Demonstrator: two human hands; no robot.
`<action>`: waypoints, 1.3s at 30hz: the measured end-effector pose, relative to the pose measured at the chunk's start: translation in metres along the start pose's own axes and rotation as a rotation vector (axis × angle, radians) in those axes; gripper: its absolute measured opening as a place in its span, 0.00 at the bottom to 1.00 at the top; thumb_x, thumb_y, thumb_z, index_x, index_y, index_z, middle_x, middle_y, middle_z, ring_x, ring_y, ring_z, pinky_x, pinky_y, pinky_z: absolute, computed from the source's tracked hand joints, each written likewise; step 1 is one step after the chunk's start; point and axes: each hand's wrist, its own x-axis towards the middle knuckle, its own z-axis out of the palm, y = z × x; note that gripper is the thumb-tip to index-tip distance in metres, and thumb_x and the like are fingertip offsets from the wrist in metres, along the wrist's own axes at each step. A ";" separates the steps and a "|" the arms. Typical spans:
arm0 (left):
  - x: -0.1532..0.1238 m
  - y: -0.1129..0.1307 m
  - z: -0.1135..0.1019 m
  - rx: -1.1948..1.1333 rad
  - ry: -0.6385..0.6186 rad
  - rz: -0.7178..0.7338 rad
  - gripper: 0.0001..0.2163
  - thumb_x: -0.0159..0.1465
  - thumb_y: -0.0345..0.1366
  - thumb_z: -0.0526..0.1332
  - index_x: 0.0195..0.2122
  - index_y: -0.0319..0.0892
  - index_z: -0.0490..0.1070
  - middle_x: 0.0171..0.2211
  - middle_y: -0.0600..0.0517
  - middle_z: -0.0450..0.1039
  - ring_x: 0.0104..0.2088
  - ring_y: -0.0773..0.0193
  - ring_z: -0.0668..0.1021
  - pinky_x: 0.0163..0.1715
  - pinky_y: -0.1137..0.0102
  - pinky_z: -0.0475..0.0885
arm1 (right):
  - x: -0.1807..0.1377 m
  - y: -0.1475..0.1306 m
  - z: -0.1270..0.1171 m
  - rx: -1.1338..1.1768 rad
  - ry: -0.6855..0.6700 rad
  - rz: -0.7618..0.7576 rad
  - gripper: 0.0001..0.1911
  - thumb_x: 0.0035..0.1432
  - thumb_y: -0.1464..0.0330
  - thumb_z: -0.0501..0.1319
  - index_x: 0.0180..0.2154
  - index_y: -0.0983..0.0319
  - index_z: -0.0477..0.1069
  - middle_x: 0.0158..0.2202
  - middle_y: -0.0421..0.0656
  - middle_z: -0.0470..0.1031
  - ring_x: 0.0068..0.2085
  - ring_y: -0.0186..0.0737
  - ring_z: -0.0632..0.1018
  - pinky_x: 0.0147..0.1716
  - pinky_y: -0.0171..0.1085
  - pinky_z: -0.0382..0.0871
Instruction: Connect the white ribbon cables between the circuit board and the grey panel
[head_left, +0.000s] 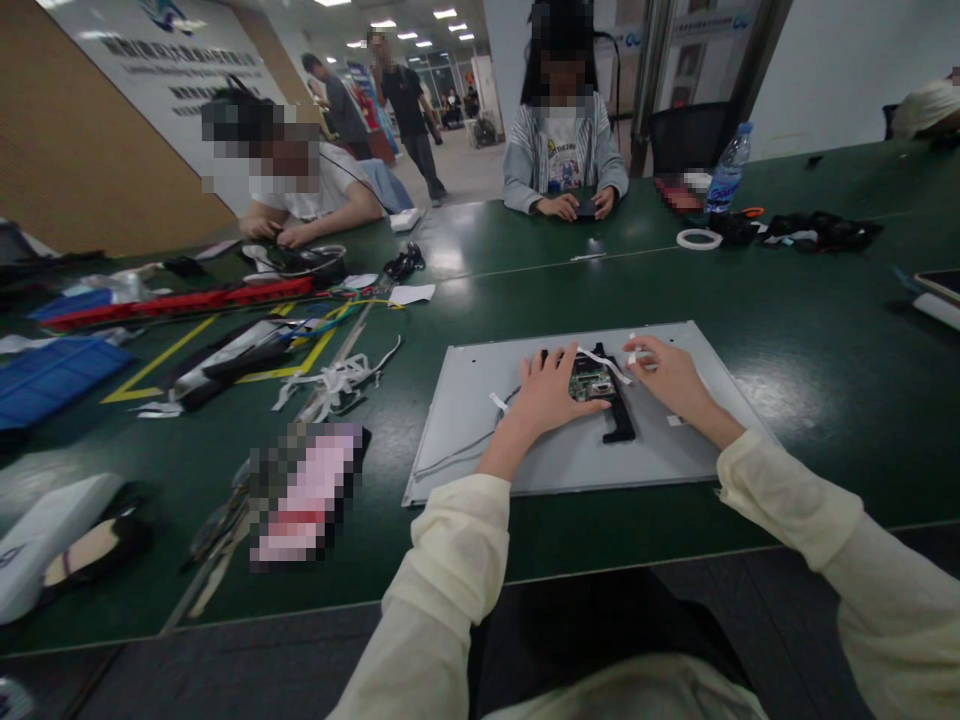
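Note:
A light grey flat panel (480, 390) lies on the green table before me. On it sits a black bracket (621, 420) with a green circuit board (592, 383). My left hand (549, 395) rests over the board's left side, fingers spread and thumb stretched out, covering part of it. A narrow white tape strip (606, 364) runs across the top of the board toward my right hand (671, 378). The right fingers are curled in a pinch, with small white tape pieces at the fingertips. A thin grey cable (457, 455) trails out at the panel's left.
Left of the panel lie a tangle of white strips (337, 385), a pink phone-like item (319, 490) and a blue tray (60, 380). A tape roll (699, 239) and a water bottle (729, 172) stand at the far right. Two people sit across the table.

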 end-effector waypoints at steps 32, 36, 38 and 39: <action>0.024 0.017 0.007 0.020 0.031 0.039 0.21 0.68 0.34 0.43 0.59 0.39 0.61 0.60 0.46 0.64 0.60 0.57 0.66 0.65 0.52 0.46 | -0.004 -0.015 -0.016 -0.119 -0.091 -0.095 0.14 0.48 0.72 0.59 0.40 0.61 0.71 0.34 0.43 0.76 0.30 0.38 0.76 0.36 0.38 0.69; 0.024 0.017 0.008 0.012 0.041 0.044 0.20 0.68 0.33 0.42 0.59 0.40 0.61 0.60 0.46 0.64 0.61 0.58 0.65 0.65 0.52 0.45 | -0.004 -0.019 -0.015 -0.086 -0.087 -0.157 0.11 0.51 0.71 0.58 0.39 0.61 0.70 0.37 0.44 0.76 0.36 0.39 0.76 0.39 0.38 0.69; 0.024 0.017 0.009 0.007 0.055 0.055 0.20 0.68 0.33 0.42 0.59 0.40 0.61 0.60 0.46 0.64 0.62 0.58 0.64 0.65 0.51 0.45 | -0.004 -0.019 -0.011 -0.061 -0.088 -0.135 0.08 0.55 0.69 0.57 0.39 0.61 0.70 0.35 0.44 0.76 0.34 0.38 0.76 0.38 0.37 0.69; 0.023 0.017 0.010 0.004 0.060 0.060 0.20 0.68 0.33 0.43 0.59 0.40 0.61 0.60 0.46 0.64 0.62 0.58 0.63 0.65 0.51 0.45 | -0.005 -0.018 -0.008 -0.049 -0.092 -0.116 0.07 0.57 0.68 0.56 0.38 0.61 0.69 0.35 0.44 0.76 0.33 0.38 0.76 0.37 0.37 0.69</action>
